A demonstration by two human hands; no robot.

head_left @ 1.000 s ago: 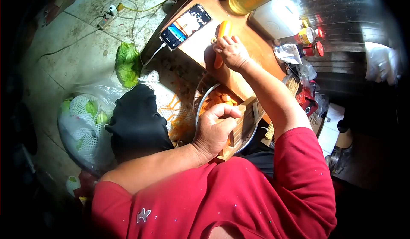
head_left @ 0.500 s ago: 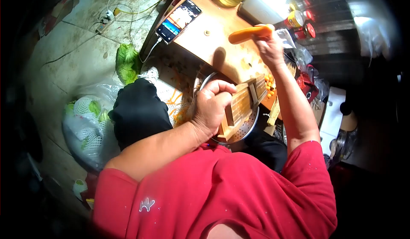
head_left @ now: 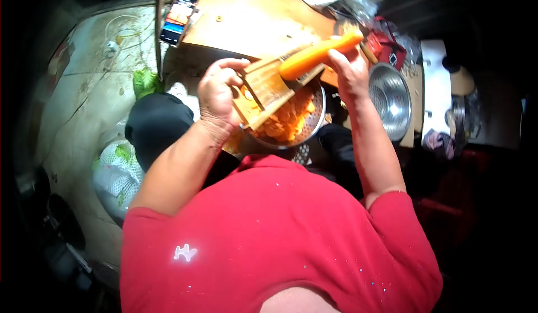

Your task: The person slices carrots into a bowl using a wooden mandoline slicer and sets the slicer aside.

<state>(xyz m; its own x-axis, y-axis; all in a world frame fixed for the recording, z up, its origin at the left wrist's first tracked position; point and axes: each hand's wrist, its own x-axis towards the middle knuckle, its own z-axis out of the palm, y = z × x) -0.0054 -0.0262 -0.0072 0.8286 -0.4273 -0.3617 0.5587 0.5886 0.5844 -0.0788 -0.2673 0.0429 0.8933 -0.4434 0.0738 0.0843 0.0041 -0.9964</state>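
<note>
A wooden slicer board point(head_left: 268, 86) slants over a metal colander point(head_left: 319, 108), its lower end near my body. My left hand point(head_left: 219, 92) grips the slicer's left side, with fingers curled over the edge. A long peeled carrot point(head_left: 311, 58) lies against the upper part of the board. My right hand point(head_left: 350, 69) holds the carrot by its far right end, thumb along its side. Orange carrot slices point(head_left: 288, 117) are heaped in the colander beneath the slicer.
A phone point(head_left: 180, 17) lies at the left edge of the wooden table point(head_left: 241, 10). An empty steel colander point(head_left: 389, 101) is at the right, beside a red bag point(head_left: 386, 47). Leafy greens point(head_left: 147, 83) and a bagged bundle point(head_left: 119, 170) are on the left.
My right hand picked the carrot up off the table and brought it down onto the slicer. The view has shifted right, bringing the second colander into sight.
</note>
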